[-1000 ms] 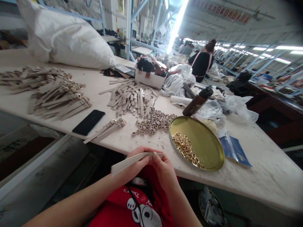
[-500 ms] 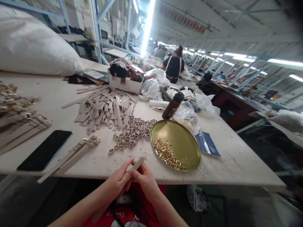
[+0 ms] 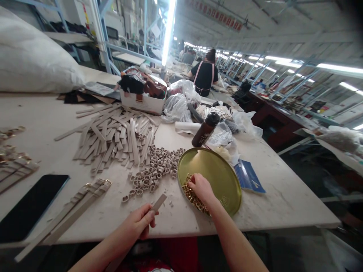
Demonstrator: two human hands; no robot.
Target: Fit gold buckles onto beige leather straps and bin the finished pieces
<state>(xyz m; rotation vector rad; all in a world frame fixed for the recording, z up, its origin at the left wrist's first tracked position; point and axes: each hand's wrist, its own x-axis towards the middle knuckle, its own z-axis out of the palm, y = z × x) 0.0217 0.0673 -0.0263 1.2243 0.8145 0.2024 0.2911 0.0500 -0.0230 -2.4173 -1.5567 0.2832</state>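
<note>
My left hand (image 3: pixel 141 220) is closed around a flat beige strap (image 3: pixel 159 203), whose squared end sticks up past the thumb near the table's front edge. Over the round gold-coloured tray (image 3: pixel 224 177), my right hand (image 3: pixel 200 187) reaches down with its fingers pinched on the gold buckles (image 3: pixel 195 202) heaped at the tray's left side. Its fingertips are partly hidden among them. Small beige loops (image 3: pixel 153 172) lie in a heap left of the tray. Behind them spreads a pile of loose beige straps (image 3: pixel 116 138).
Straps fitted with buckles (image 3: pixel 85 200) lie beside a black phone (image 3: pixel 31 207) at the left. A dark bottle (image 3: pixel 206 130) leans behind the tray, and a blue packet (image 3: pixel 249 176) is at its right. Farther back are a white box (image 3: pixel 141 101), plastic bags (image 3: pixel 181 100) and a person (image 3: pixel 204 75).
My right hand has left the strap and moved right and forward into the buckles in the tray. My left hand keeps the strap alone. The view has shifted slightly.
</note>
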